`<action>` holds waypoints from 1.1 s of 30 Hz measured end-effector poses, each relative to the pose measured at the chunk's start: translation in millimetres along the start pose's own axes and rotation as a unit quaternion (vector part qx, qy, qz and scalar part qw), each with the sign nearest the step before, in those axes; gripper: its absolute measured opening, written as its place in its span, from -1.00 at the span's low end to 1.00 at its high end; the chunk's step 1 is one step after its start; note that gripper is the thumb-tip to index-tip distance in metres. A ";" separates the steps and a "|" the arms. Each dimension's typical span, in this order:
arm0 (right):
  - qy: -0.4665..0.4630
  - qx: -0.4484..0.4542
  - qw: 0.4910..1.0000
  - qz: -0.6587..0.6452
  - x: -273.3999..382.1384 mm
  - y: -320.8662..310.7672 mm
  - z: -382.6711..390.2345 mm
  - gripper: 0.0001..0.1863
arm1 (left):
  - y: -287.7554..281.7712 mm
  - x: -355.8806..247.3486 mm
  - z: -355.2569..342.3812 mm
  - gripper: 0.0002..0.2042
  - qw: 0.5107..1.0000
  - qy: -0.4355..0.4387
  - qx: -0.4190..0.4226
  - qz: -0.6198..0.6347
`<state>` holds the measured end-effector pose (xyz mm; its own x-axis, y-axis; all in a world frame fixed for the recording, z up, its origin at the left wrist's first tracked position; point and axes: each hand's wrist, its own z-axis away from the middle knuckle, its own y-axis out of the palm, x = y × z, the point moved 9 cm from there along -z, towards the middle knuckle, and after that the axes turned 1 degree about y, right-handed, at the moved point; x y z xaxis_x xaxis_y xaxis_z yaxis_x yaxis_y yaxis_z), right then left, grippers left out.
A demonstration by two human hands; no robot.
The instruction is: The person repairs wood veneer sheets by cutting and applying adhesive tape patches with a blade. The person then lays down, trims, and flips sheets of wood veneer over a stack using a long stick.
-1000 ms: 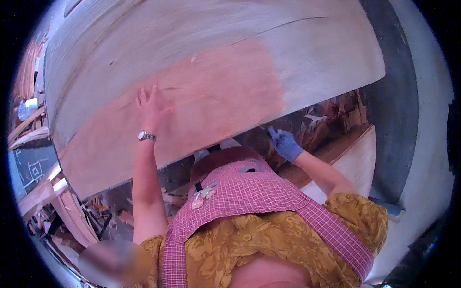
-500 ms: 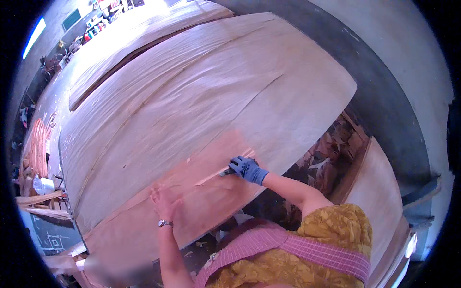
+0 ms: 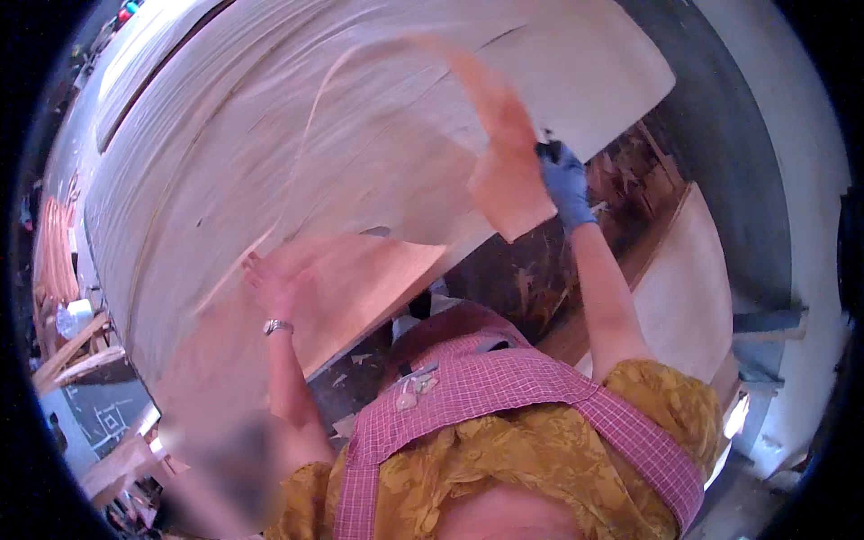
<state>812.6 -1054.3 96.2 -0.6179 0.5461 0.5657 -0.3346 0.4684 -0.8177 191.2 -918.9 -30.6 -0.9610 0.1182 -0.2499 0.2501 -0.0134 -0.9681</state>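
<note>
My left hand [image 3: 274, 279], bare with a wristwatch and blurred by motion, rests with fingers spread on a pinkish thin wood sheet [image 3: 378, 279] near the front edge of a broad pale sheet stack [image 3: 234, 144]. My right hand [image 3: 565, 189], in a blue glove, is closed on a small dark tool [image 3: 549, 144], whose shape is unclear. Against it, a torn orange-pink strip [image 3: 508, 189] rises off the stack in a blurred curl, with a narrow sliver arcing leftward from its top.
A curved pale board [image 3: 684, 279] leans at right above wood scraps [image 3: 621, 162] under the stack's edge. A grey wall [image 3: 747, 180] runs along the right. Wood strips [image 3: 58, 261], a white container [image 3: 76, 319] and a chalk-marked dark board [image 3: 94, 418] are at left.
My right hand came up from below the edge onto the sheet, then swung rightward, and a strip has come loose and lifted. My left hand shifted slightly, staying on the sheet.
</note>
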 end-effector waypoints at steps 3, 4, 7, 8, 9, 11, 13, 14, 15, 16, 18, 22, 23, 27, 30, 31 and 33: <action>0.153 -0.033 0.961 -0.226 -120.7 -44.1 10.4 -0.71 | 30.4 29.1 -16.6 0.24 0.998 0.030 0.010 -0.052; 0.201 -0.034 0.938 -0.282 -145.3 -55.1 25.9 -0.69 | 30.3 45.7 -6.1 0.23 0.996 0.028 0.018 -0.078; 0.185 -0.134 0.901 -0.368 -244.5 -98.9 58.2 -0.62 | 19.5 31.9 -0.4 0.11 0.982 0.000 0.084 -0.171; 0.176 -0.165 0.893 -0.380 -249.4 -112.6 67.1 -0.58 | 11.6 19.9 -4.7 0.00 0.963 -0.030 0.139 -0.229; 0.174 -0.175 0.894 -0.373 -274.3 -125.5 75.8 -0.56 | -6.5 -21.8 -12.2 -0.05 0.969 -0.060 0.148 -0.189; 0.217 -0.144 0.867 -0.424 -314.2 -123.0 64.6 -0.54 | -30.0 -39.1 -14.3 -0.10 0.969 -0.128 0.139 -0.161; 0.265 -0.081 0.846 -0.455 -330.6 -99.9 42.8 -0.57 | -19.7 -11.4 0.6 -0.24 0.944 -0.052 0.169 -0.280; 0.262 -0.063 0.858 -0.437 -336.7 -96.3 31.8 -0.60 | -16.3 -20.9 2.2 -0.24 0.940 -0.061 0.174 -0.287; 0.192 -0.029 0.893 -0.406 -327.0 -93.5 16.8 -0.62 | -14.2 -49.3 -2.4 -0.37 0.947 -0.060 0.127 -0.290; 0.107 0.003 0.923 -0.368 -321.5 -96.9 -12.8 -0.64 | 5.7 -94.1 1.4 -0.47 0.955 -0.061 0.076 -0.281; 0.018 0.107 0.956 -0.271 -224.9 -83.0 -25.2 -0.65 | 49.0 -198.9 10.5 -0.51 0.981 -0.106 0.146 0.074; -0.422 0.176 0.889 -0.010 -28.8 -74.2 9.1 -0.68 | 49.5 -425.8 30.0 -0.47 0.797 0.010 0.269 0.540; -0.466 0.200 0.861 0.037 -0.9 -67.3 26.4 -0.66 | 46.7 -451.2 28.4 -0.49 0.685 -0.006 0.283 0.672; -0.545 0.282 0.775 0.153 28.8 -28.6 70.9 -0.57 | 35.0 -458.0 13.2 -0.57 0.652 -0.077 0.270 0.704; -0.565 0.321 0.746 0.147 57.8 -18.5 67.4 -0.53 | 38.7 -423.9 -1.0 -0.65 0.667 -0.125 0.228 0.698; -0.479 0.285 0.829 0.036 72.6 -28.6 41.5 -0.45 | 35.3 -415.9 -3.6 -0.65 0.663 -0.128 0.218 0.704; -0.392 0.251 0.882 -0.076 88.3 -20.9 6.0 -0.36 | 31.8 -398.0 1.1 -0.75 0.629 -0.157 0.223 0.728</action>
<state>760.8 -1020.0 162.6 -0.7755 -0.2359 0.5857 -0.6067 0.0214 -0.7946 581.5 -967.5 38.0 0.2546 -0.5419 -0.8010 0.9017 -0.1664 0.3992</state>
